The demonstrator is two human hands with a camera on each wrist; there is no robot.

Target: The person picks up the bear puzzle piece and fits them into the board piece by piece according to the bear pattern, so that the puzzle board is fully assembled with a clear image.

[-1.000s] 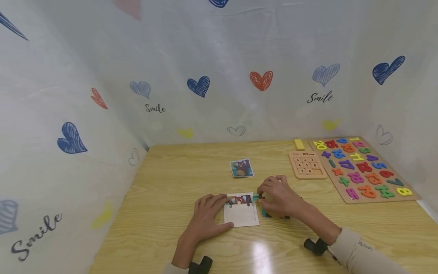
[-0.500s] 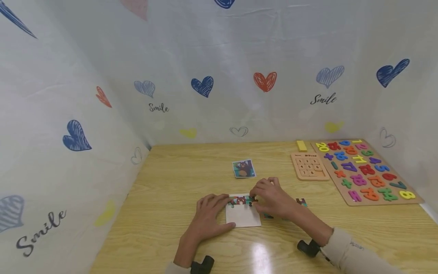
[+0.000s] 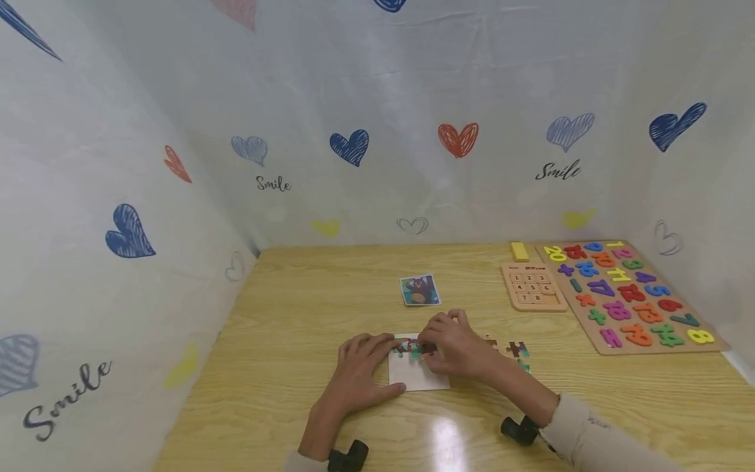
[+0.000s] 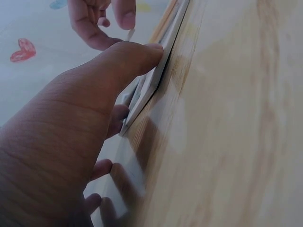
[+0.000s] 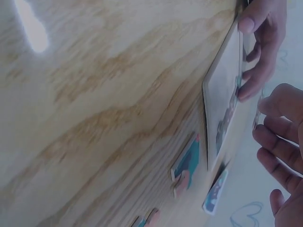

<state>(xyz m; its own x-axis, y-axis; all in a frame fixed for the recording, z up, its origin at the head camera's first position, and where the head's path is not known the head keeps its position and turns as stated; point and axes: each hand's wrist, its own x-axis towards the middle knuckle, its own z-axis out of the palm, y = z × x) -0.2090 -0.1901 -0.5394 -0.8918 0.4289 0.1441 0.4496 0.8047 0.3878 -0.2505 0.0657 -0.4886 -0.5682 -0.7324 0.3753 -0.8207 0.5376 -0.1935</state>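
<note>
A white puzzle tray (image 3: 415,377) lies flat on the table, with bear-picture pieces (image 3: 406,345) along its far edge. My left hand (image 3: 361,373) rests at the tray's left side, thumb near the front corner and fingertips at the far one. Above the tray's far right part, my right hand (image 3: 457,347) pinches a puzzle piece (image 5: 258,112) between thumb and fingers. That piece is tilted and seen edge-on in the right wrist view; its picture is mostly hidden. Loose puzzle pieces (image 3: 517,349) lie right of the tray, partly behind my right forearm.
Beyond the tray lies a square bear picture card (image 3: 421,290). At the back right are a wooden number slide puzzle (image 3: 533,287), a yellow block (image 3: 520,252) and a board of colored numbers (image 3: 636,298). A heart-printed curtain (image 3: 389,183) closes the back and sides.
My right hand has moved left from beside the tray to over it, carrying the puzzle piece. Loose pieces at the right have come into view. My left hand stays on the tray.
</note>
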